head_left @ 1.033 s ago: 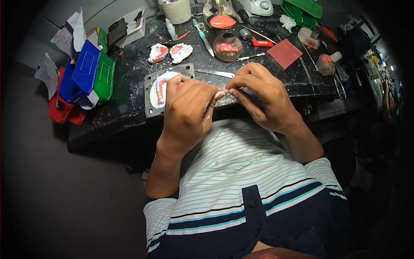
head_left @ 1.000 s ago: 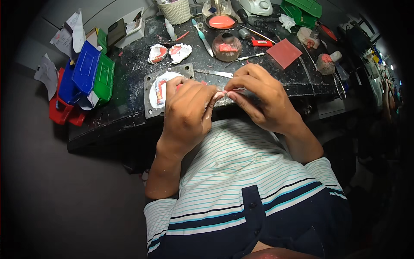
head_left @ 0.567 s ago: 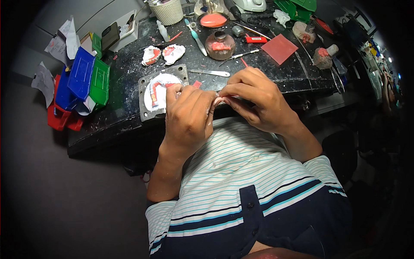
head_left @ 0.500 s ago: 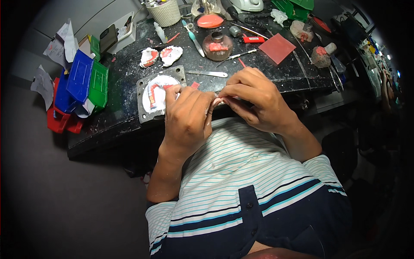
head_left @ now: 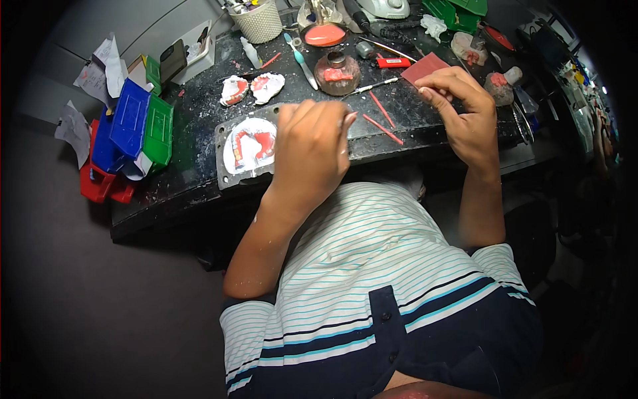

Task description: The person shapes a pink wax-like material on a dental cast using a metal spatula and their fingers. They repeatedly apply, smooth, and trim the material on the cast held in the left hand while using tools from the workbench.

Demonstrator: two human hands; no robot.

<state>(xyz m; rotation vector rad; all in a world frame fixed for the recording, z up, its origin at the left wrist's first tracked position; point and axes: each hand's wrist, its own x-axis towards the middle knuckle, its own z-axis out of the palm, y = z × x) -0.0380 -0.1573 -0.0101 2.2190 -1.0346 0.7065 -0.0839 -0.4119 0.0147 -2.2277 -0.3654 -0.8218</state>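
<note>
My left hand [head_left: 311, 143] is raised at the table's front edge with its fingers curled in. What they hold, if anything, I cannot make out. Beside it lies a metal denture flask half [head_left: 226, 156], filled with white plaster [head_left: 230, 141] around a pink denture [head_left: 264, 141] with teeth; the hand covers its right side. Over at the right, my right hand [head_left: 465, 110] has thumb and forefinger close together at the near side of a pink wax sheet [head_left: 425, 66]. Whether they grip it is hidden. Between the hands lie two thin pink wax strips [head_left: 383, 130].
Two plaster casts [head_left: 268, 87] with pink wax lie behind the flask. Farther back are a toothbrush [head_left: 302, 61], a round glass spirit burner [head_left: 337, 76], a red lighter [head_left: 393, 62] and a woven basket [head_left: 259, 23]. Blue [head_left: 129, 120] and green bins [head_left: 158, 130] stand at the left.
My hands, together earlier, have parted: the right moved right and away to the wax sheet, the left slightly right. A second wax strip now shows on the table. The metal hand tool is now hidden.
</note>
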